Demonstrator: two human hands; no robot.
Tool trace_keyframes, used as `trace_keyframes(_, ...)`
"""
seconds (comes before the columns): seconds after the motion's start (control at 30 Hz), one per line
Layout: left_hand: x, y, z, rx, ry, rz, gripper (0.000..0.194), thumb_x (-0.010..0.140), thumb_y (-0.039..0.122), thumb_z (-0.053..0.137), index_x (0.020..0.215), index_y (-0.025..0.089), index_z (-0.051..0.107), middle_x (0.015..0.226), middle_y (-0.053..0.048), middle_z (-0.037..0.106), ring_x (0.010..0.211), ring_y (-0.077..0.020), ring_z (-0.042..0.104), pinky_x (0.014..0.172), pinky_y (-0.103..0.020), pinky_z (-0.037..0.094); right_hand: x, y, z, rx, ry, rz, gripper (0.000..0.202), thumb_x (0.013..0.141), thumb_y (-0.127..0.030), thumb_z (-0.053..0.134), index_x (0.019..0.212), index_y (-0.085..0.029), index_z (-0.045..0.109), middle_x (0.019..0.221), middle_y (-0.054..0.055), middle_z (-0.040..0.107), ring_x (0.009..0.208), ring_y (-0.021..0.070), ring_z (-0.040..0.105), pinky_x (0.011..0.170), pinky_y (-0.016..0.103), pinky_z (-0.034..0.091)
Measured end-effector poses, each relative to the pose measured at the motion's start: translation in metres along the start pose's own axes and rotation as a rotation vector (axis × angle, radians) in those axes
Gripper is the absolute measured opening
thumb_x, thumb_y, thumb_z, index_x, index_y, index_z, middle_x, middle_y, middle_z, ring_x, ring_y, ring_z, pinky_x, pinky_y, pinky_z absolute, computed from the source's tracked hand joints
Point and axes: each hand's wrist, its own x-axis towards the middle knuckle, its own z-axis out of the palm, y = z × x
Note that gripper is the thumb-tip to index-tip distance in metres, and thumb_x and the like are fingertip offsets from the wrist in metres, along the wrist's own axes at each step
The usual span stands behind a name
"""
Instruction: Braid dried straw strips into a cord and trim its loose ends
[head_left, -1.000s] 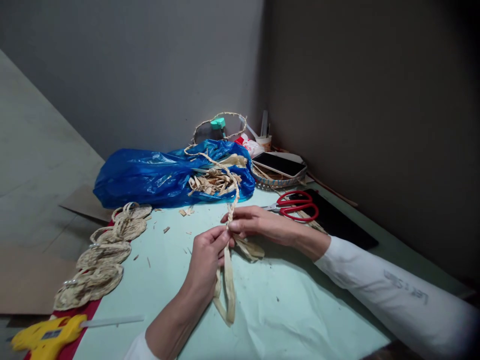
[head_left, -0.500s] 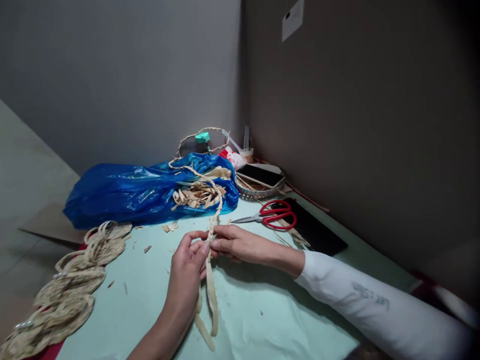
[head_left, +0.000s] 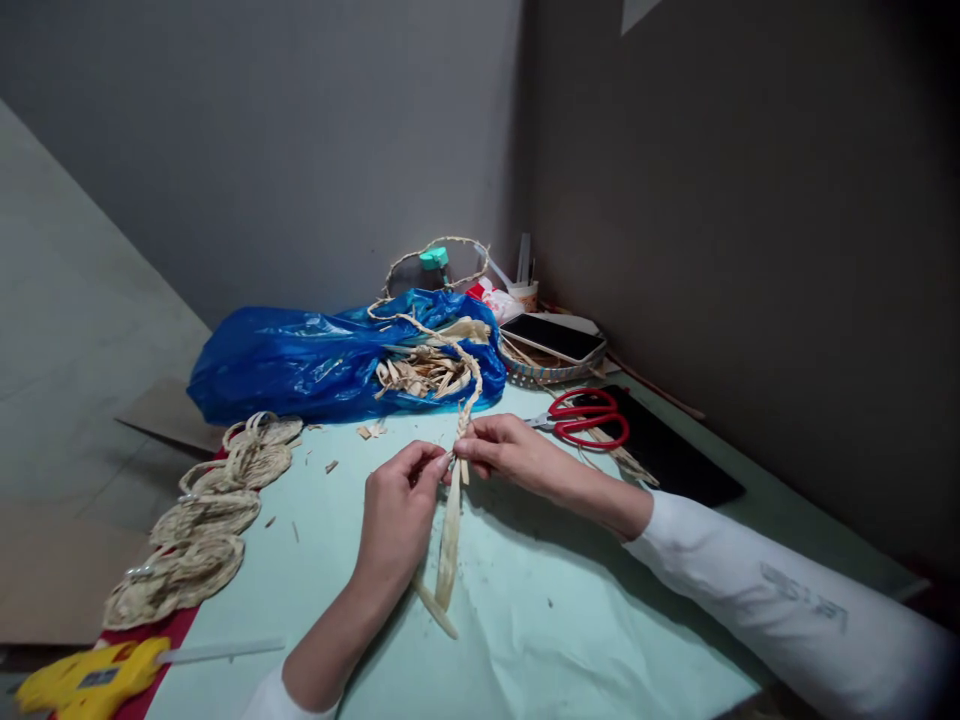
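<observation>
A pale braided cord (head_left: 471,385) runs from the blue bag down to my hands, its loose flat strands hanging below them over the light green table cover. My left hand (head_left: 401,510) pinches a strand at the left side of the braid's lower end. Fingers of my right hand (head_left: 514,455) are closed on the braid's end from the right. The two hands are almost touching. Red-handled scissors (head_left: 589,418) lie just behind my right hand, their blade tips hidden by it.
Blue plastic bag (head_left: 292,365) with dry husk pieces behind; phone (head_left: 551,337) on a round basket (head_left: 551,376) at back right; black flat object (head_left: 675,455) at right; woven slippers (head_left: 202,515) and yellow glue gun (head_left: 97,680) at left; husk scraps on the cover.
The view has shifted left, bringing the glue gun into sight. My left hand has moved slightly away from the braid, drawing a strand leftward; my right hand still grips the braid.
</observation>
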Motion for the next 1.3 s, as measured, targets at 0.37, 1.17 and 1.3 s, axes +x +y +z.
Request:
trace_keyframes(0.37, 0.004, -0.001, 0.000, -0.316, -0.103, -0.199, 0.027, 0.078, 0.035, 0.062, 0.060, 0.017, 0.055, 0.050, 0.004, 0.049, 0.041, -0.0063, 0.027, 0.043, -0.021, 0.020, -0.001, 0.002, 0.006, 0.016, 0.072, -0.009, 0.030, 0.086, -0.034, 0.056, 0.063, -0.015, 0.059, 0.059, 0.001, 0.061, 0.054, 0.0097, 0.045, 0.056, 0.023, 0.031)
trace_keyframes(1.17, 0.005, -0.007, 0.002, 0.024, -0.095, -0.010, 0.019, 0.078, 0.026, 0.063, 0.095, 0.019, 0.067, 0.083, -0.003, 0.071, 0.077, -0.0186, 0.063, 0.074, -0.028, 0.044, 0.001, 0.009, 0.000, 0.110, -0.048, -0.018, 0.029, 0.087, -0.036, 0.057, 0.068, -0.015, 0.057, 0.059, -0.001, 0.058, 0.050, 0.0077, 0.041, 0.051, 0.022, 0.030)
trace_keyframes(1.3, 0.004, -0.004, -0.001, -0.046, -0.134, -0.044, 0.022, 0.080, 0.027, 0.060, 0.098, 0.017, 0.068, 0.083, -0.003, 0.072, 0.078, -0.0188, 0.063, 0.075, -0.028, 0.044, 0.003, 0.010, 0.000, 0.123, -0.094, -0.040, 0.029, 0.088, -0.038, 0.057, 0.070, -0.015, 0.054, 0.061, -0.001, 0.058, 0.052, 0.0083, 0.043, 0.052, 0.022, 0.030)
